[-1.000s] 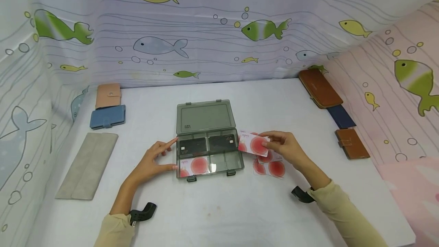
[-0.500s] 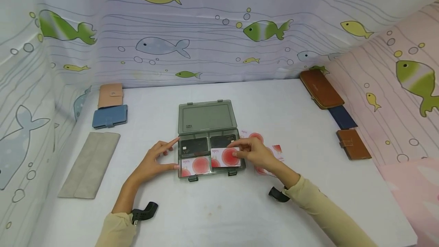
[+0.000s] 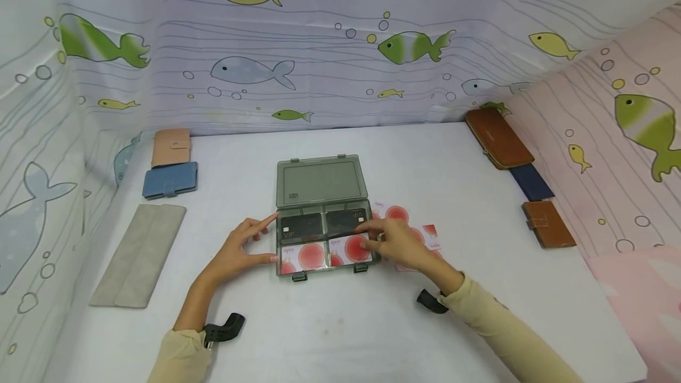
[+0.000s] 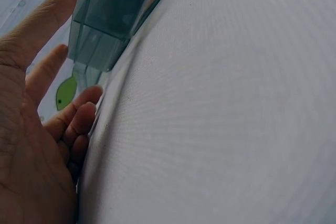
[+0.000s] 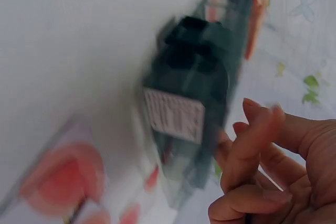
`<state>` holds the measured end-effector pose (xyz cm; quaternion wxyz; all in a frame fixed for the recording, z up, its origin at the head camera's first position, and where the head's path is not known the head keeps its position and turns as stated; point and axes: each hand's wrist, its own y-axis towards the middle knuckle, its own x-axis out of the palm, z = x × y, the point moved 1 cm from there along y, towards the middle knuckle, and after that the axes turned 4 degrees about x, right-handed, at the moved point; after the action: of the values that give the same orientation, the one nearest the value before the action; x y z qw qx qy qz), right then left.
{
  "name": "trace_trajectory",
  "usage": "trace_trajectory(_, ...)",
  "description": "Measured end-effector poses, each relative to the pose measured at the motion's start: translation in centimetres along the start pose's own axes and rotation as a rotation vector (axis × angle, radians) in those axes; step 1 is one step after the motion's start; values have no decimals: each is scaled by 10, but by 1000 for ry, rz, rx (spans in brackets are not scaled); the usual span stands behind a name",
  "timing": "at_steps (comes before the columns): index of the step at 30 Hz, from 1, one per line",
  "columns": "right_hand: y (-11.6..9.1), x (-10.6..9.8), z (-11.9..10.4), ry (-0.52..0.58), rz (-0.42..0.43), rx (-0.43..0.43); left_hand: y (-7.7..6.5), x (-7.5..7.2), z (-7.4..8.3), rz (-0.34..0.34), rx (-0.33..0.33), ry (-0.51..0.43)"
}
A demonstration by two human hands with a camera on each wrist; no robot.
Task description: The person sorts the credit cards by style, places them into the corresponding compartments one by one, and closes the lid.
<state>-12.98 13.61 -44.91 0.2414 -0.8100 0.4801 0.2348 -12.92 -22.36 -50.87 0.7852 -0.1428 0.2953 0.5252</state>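
A grey-green see-through plastic box (image 3: 321, 182) lies with its lid folded back, its base split into compartments. Black VIP cards, one on the left (image 3: 303, 226) and one on the right (image 3: 340, 223), fill the rear row. In front, a pink-and-white card (image 3: 303, 257) sits at left and a second such card (image 3: 344, 251) at right. My left hand (image 3: 242, 247) touches the box's left side with extended index finger and thumb. Over the box's right side, my right hand (image 3: 396, 244) has its fingertips at the second pink card's edge; no card shows between them in the right wrist view (image 5: 262, 156).
Several loose pink cards (image 3: 428, 233) lie right of the box, partly behind the right hand. At left are a pink wallet (image 3: 171, 148), a blue wallet (image 3: 170, 180) and a grey pouch (image 3: 139, 256). Brown wallets (image 3: 500, 138) and a navy one (image 3: 532, 181) lie far right.
My right hand has carried a pink card left from the loose cards and lowered it into the front right compartment. My left hand stays at the box's left side.
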Motion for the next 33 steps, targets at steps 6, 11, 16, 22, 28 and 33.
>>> trace_trajectory(6, -15, -27, 4, 76, 49, 65, -1, -1, 2, 1, -3, 2)
trace_trajectory(11, -24, -53, 35, 72, 78, 82, 0, -1, 2, 2, -16, 1)
trace_trajectory(16, -34, -77, 80, 18, 79, 96, 0, 0, 3, 0, -16, -7)
trace_trajectory(22, -48, -83, 115, -35, 45, 83, 0, 1, 4, -4, -19, -12)
trace_trajectory(28, -49, -77, 124, -72, 39, 37, 0, 1, 5, -4, -17, -19)
trace_trajectory(33, -46, -75, 123, -79, 44, 13, 1, 2, 7, 1, -13, -25)
